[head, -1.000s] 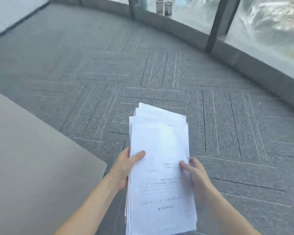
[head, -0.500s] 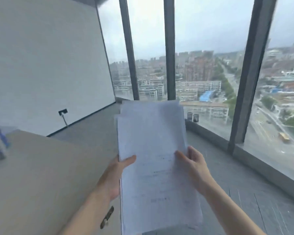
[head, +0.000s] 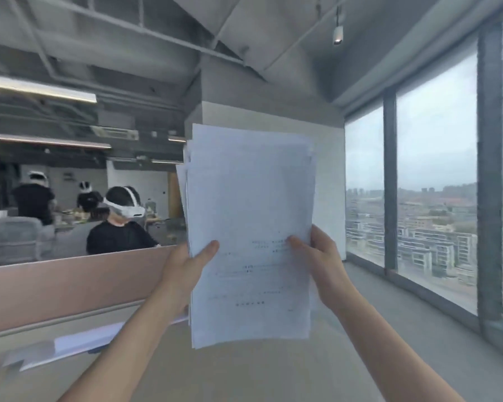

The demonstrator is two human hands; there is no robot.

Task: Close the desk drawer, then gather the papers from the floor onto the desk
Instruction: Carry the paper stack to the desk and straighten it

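Above desk [head: 244, 372], by windows [head: 436, 181]: papers [head: 250, 227] held.

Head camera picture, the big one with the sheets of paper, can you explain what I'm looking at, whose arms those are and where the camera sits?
There is no machine here. The camera is worn on a person's head, so the picture shows what that person faces, and the two bare arms reaching in from the bottom are their own. The left hand and the right hand each grip one side edge of a stack of papers, held upright in front of the camera, thumbs on the printed front. Below lies a pale desk with more loose sheets on its left part. A low divider panel runs behind the desk. Beyond it are other people wearing headsets, and tall windows on the right show a city.
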